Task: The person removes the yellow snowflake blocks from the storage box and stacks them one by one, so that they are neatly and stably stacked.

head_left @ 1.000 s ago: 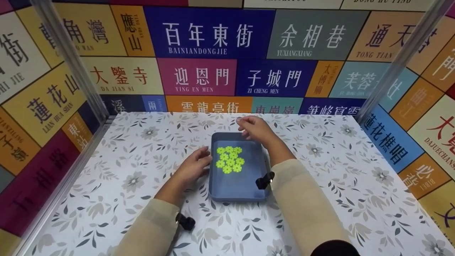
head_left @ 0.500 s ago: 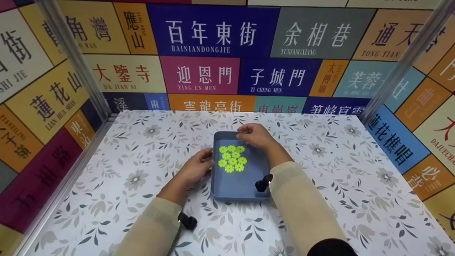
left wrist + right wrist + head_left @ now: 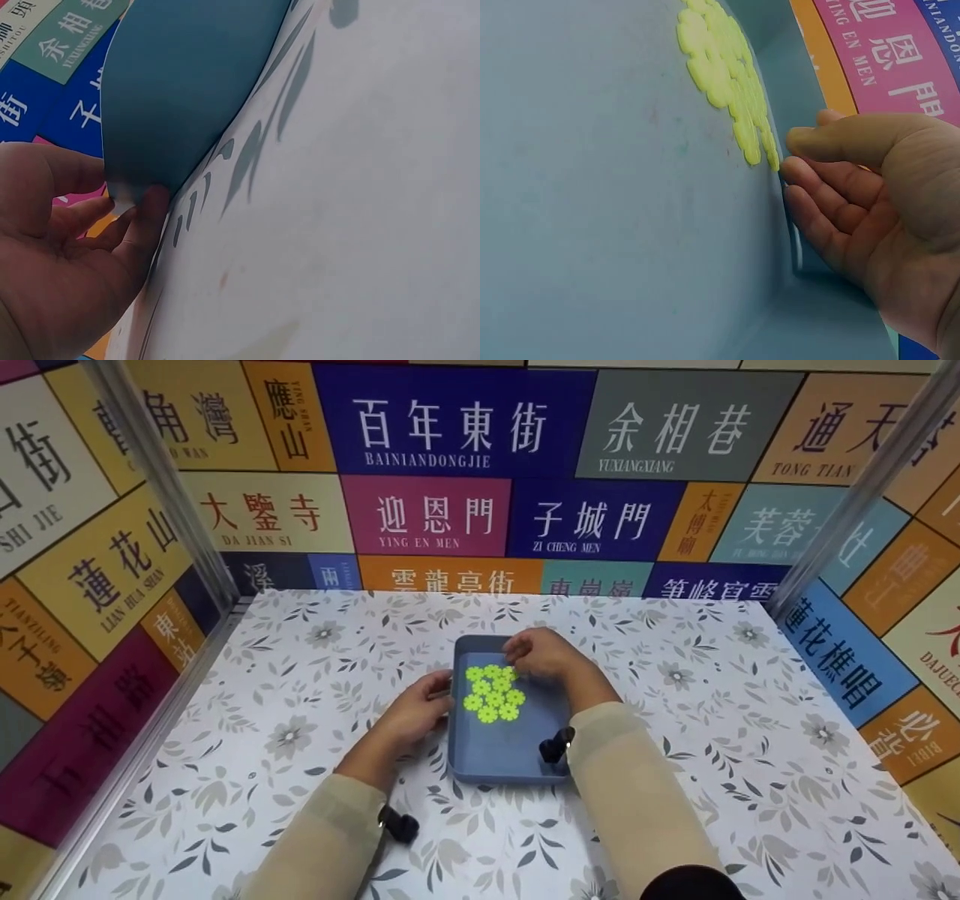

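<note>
A blue-grey rectangular tray [image 3: 510, 754] lies on the table. In its upper left part sits a cluster of several flat, yellow-green flower-shaped discs [image 3: 487, 697]. My left hand [image 3: 411, 711] is at the tray's left wall; in the left wrist view its loosely bent fingers and thumb touch the outside of the wall. My right hand [image 3: 546, 654] reaches over the far right part of the tray, fingers bent. In the right wrist view, its fingertips [image 3: 799, 141] come right beside the end disc of the cluster, with nothing visible between thumb and fingers.
The tabletop [image 3: 720, 780] has a white covering with a grey leaf pattern. Behind and at both sides stand walls [image 3: 435, 420] of coloured panels with printed characters. Clear corner posts [image 3: 172, 502] rise at the sides. Each sleeve cuff carries a small black camera [image 3: 555, 746].
My right hand has come from beyond the tray's far edge down over the tray to the discs. My left hand has closed in slightly on the left wall. The discs look unmoved.
</note>
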Demonstrator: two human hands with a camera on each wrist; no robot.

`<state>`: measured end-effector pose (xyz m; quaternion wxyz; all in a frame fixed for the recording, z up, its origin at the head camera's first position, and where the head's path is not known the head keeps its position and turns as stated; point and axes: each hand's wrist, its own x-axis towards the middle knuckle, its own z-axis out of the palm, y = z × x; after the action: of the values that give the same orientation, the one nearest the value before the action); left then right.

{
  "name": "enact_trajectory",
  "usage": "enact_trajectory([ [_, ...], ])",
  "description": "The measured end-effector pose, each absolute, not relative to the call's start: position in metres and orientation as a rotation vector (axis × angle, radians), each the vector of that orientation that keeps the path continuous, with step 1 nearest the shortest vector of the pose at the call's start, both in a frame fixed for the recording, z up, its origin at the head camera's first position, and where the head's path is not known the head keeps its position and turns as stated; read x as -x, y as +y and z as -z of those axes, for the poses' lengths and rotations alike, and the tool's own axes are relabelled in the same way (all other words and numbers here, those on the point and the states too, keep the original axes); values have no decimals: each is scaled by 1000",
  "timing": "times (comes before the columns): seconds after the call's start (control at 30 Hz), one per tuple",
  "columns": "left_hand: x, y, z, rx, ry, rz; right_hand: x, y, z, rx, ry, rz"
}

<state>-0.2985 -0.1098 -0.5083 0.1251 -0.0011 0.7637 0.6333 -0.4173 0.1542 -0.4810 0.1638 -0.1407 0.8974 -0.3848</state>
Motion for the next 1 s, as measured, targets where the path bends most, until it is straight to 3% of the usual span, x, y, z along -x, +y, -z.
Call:
enact_trajectory([
  [0.27,299,-111,509,-13,2222,-1853,418,155,483,535,2580,988],
  [1.0,300,-111,508,12,2229,-1824,416,153,482,468,2660,896],
])
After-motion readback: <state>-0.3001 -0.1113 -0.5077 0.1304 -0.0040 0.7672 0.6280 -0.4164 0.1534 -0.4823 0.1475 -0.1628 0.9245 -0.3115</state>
